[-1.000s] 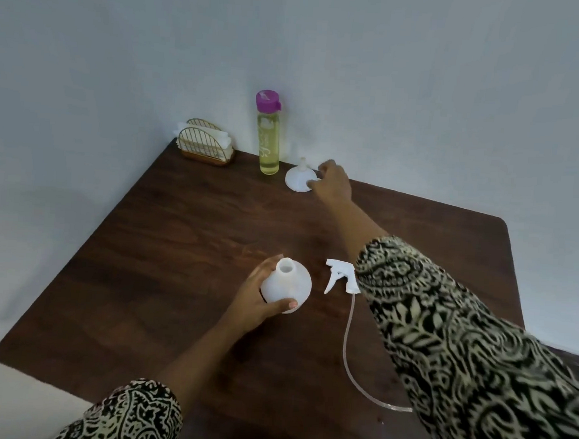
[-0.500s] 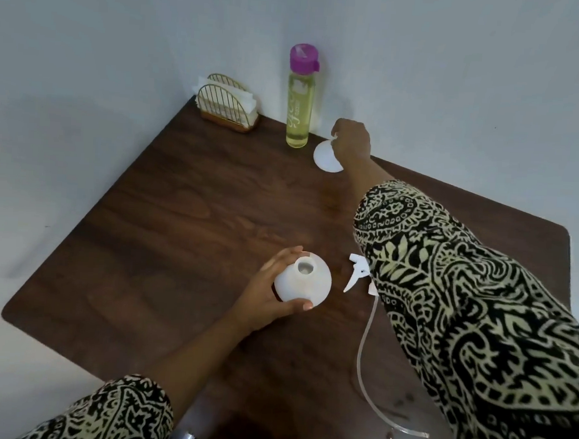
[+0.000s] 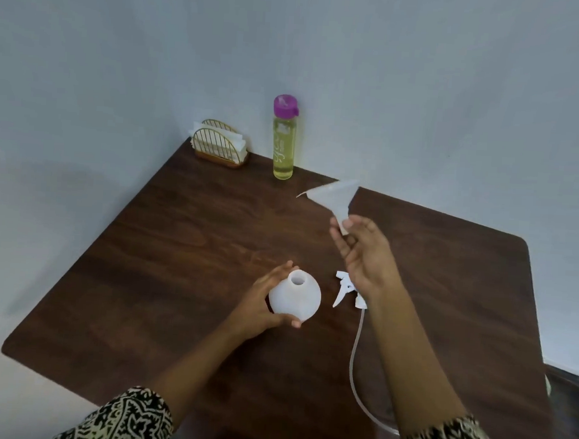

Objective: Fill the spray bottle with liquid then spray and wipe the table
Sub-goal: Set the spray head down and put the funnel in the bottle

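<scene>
A round white spray bottle (image 3: 296, 299) stands uncapped in the middle of the dark wooden table (image 3: 178, 246), and my left hand (image 3: 262, 306) grips its left side. My right hand (image 3: 364, 254) holds a white funnel (image 3: 337, 196) by its spout, lifted above the table, wide end up and tilted. The white spray head (image 3: 345, 289) with its long clear tube (image 3: 357, 366) lies on the table just right of the bottle, partly behind my right wrist. A tall bottle of yellow liquid (image 3: 283, 141) with a purple cap stands at the far edge.
A gold wire holder with white napkins (image 3: 219, 145) sits in the far left corner by the wall. The table's right edge runs near a dark floor strip (image 3: 568, 406).
My right hand has picked the funnel up from beside the yellow bottle and drawn it back toward me, above the table. My left hand stays on the spray bottle.
</scene>
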